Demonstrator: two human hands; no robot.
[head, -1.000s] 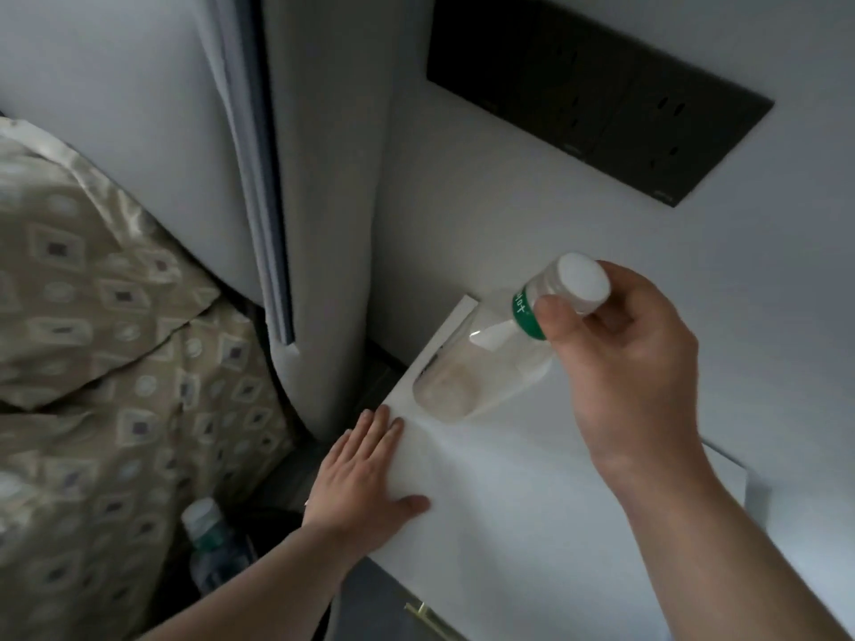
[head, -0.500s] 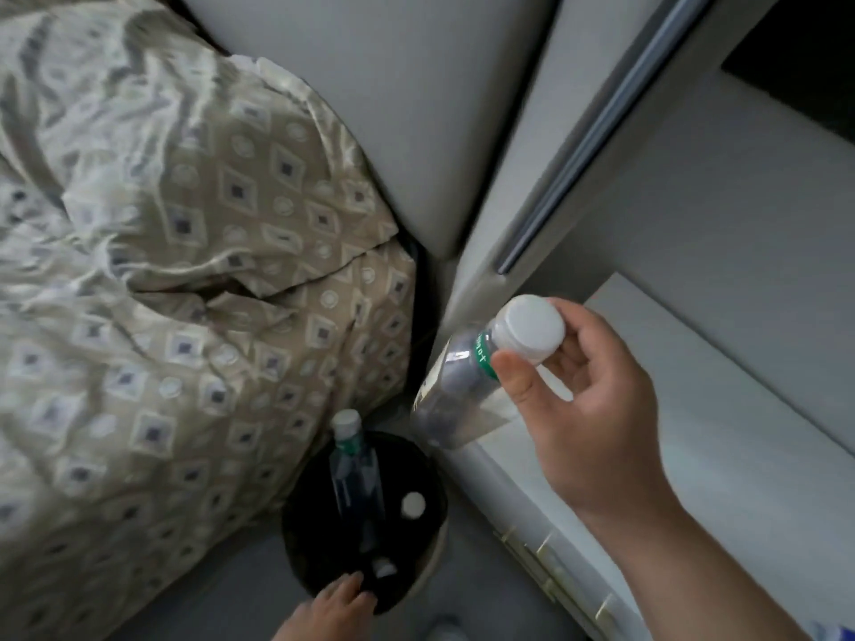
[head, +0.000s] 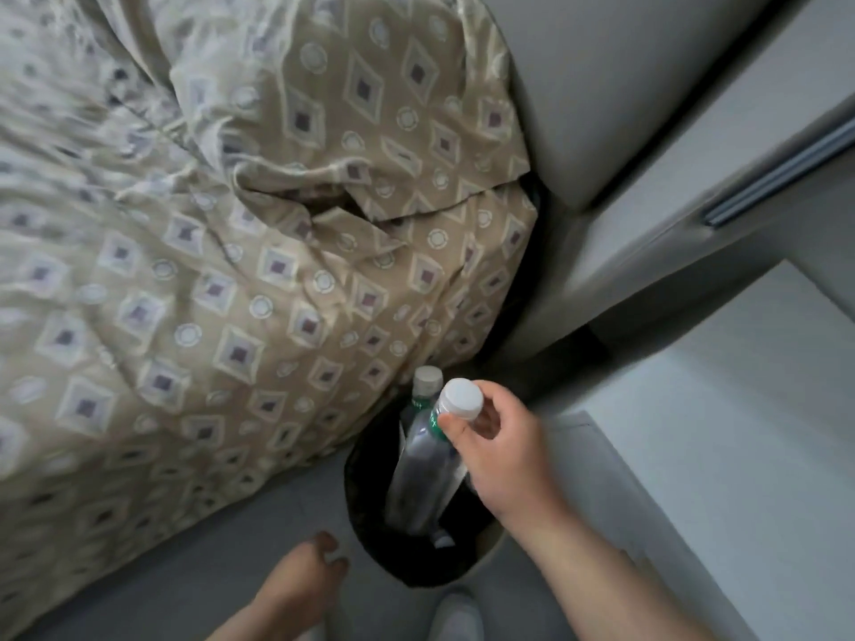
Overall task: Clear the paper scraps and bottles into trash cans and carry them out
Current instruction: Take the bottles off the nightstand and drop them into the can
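Note:
My right hand (head: 504,448) grips a clear plastic bottle (head: 423,474) by its white cap and green-ringed neck. The bottle hangs tilted with its lower half inside a round black-lined trash can (head: 370,534) on the floor. A second capped bottle (head: 425,386) stands in the can just behind it. A small white scrap lies at the can's bottom. My left hand (head: 298,589) hovers low beside the can's left rim, fingers curled loosely, with nothing visible in it.
A bed with a beige diamond-patterned duvet (head: 208,270) fills the left. A grey padded headboard (head: 601,94) rises at the top right. A white nightstand top (head: 721,409) sits right of the can. A shoe tip (head: 455,615) shows on the grey floor.
My right hand carried the bottle off the nightstand and down into the trash can. My left hand left the nightstand and dropped beside the can. The view swung down toward the floor.

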